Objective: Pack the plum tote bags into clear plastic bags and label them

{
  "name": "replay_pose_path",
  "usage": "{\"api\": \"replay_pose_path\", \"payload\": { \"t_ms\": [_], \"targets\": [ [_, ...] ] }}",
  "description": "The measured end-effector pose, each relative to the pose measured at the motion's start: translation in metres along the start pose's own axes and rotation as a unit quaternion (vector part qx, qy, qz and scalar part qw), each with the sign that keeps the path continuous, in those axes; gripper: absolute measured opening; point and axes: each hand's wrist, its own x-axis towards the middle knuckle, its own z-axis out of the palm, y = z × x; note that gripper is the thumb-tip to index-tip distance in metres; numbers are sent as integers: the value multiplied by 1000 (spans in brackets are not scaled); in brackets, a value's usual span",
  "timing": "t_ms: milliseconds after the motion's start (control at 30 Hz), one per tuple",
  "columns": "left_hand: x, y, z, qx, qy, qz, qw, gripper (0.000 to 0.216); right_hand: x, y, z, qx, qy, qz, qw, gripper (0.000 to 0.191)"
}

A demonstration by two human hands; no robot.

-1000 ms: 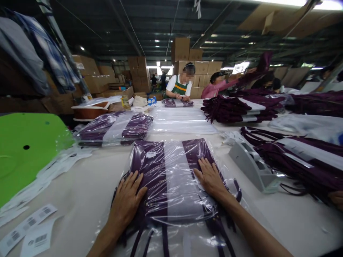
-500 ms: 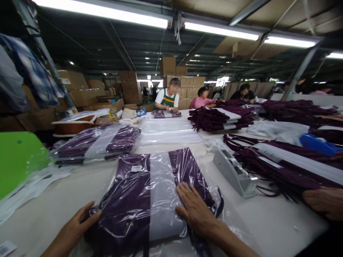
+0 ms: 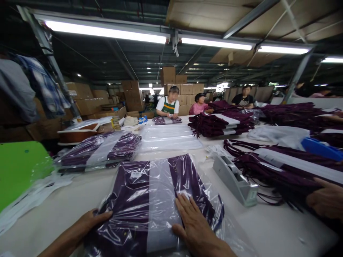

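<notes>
- The bag (image 3: 158,200) is a clear plastic sleeve, glossy and wrinkled, lying flat on the near part of the table (image 3: 268,228), right in front of the person.
- Inside it is a folded dark purple fabric piece with a wide pale grey band running down its middle (a small white label shows near the top left of the purple).
- The right hand (image 3: 194,226) lies flat on the bag, fingers spread and extended, palm pressing the plastic where the grey band meets the purple on the right.
- The left hand (image 3: 91,221) is at the bag's left edge, its thumb resting on top of the plastic and the fingers curled by the edge; whether they reach under it cannot be told.
- A grey tape dispenser (image 3: 235,180) stands just to the right of the bag, apart from it.
- A stack (image 3: 102,150) of like bags sits behind on the left.
- Another person's hand (image 3: 325,203) rests on purple straps at the right edge.
</notes>
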Motion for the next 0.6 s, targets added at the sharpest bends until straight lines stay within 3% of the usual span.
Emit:
{"api": "replay_pose_path", "payload": {
  "t_ms": [167, 400, 600],
  "targets": [
    [2, -1, -5, -26, -64, -73, 995, 50, 1, 4, 5, 2, 5, -2, 1000, 80],
    [-2, -2, 1, -43, -82, -25, 995, 50, 2, 12, 14, -23, 18, -2, 1000, 80],
    [9, -12, 5, -112, -89, -46, 989, 44, -1, 10, 18, -63, 77, 10, 995, 82]
  ]
}}
